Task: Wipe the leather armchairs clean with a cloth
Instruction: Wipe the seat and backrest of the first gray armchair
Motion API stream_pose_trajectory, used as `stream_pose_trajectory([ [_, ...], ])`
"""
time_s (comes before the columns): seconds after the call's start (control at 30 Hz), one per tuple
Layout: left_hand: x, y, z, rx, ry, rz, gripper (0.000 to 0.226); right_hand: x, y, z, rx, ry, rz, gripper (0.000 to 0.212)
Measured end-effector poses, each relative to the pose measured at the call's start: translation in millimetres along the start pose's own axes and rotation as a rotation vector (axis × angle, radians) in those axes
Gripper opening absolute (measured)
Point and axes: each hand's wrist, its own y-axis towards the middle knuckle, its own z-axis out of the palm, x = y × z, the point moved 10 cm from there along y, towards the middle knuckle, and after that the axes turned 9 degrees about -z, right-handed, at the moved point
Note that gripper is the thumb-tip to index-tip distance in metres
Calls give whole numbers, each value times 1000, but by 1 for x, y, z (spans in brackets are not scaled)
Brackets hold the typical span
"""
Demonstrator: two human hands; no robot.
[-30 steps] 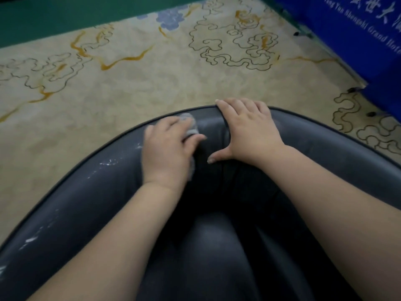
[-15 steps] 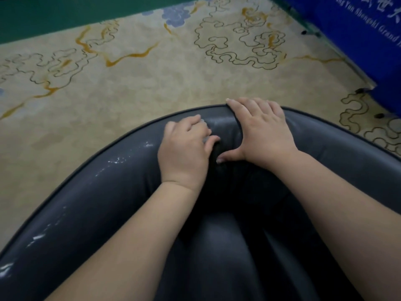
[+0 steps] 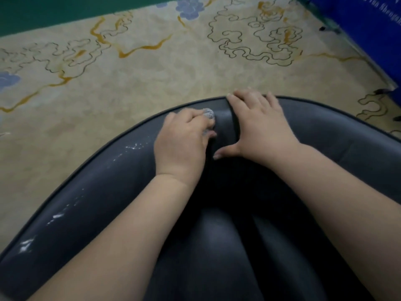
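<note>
The dark leather armchair (image 3: 217,246) fills the near part of the view, its curved backrest seen from inside, and white flecks (image 3: 132,147) are scattered along the padded top roll to the left, with more smears (image 3: 27,246) lower on that side. On the crest of the roll, a small grey cloth (image 3: 208,114) is bunched under the left hand (image 3: 182,144), whose fingers are curled round it so that only a tuft shows at the fingertips and by the thumb. Just beside it, the right hand (image 3: 258,129) is laid flat and released on the leather, its fingers hooked over the piped rim and its thumb spread, so that the backrest is steadied. The step in hand appears to be the rubbing of the top roll; it would probably be done best with firm, overlapping strokes carried leftward along the curve, since the flecks there have not yet been cleared, and with the cloth opened out or turned so that a clean face is presented. The seam under the piping should likely be followed too. Beyond the rim, a beige carpet (image 3: 152,83) with gold and dark cloud scrolls is spread, a green strip (image 3: 54,11) is seen at the far edge, and a blue panel (image 3: 368,29) with white lettering stands at the far right.
</note>
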Motion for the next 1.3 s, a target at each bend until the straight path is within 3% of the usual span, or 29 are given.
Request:
stream_pose_trajectory([
  [0.23,84,-52,-48,-138,68,-137,19,51,23,16,-27,5,-108,130],
  [0.43,22,-4,-21,-72,-1,-29,24,47,21,18,-62,58,-86,123],
  [0.67,103,-46,-62,-143,48,-208,24,49,20,19,-57,61,-70,129],
  [0.77,96,-30,-55,-66,23,-228,21,49,20,19,-62,65,-63,131],
  [0.9,57,3,-33,-1,36,-120,24,49,20,18,-77,64,-66,130],
  [1.13,125,-65,-73,-43,100,-307,23,49,19,19,-74,72,-67,129],
  [1.3,86,-38,-53,8,58,-143,18,49,19,17,-80,73,-55,129],
])
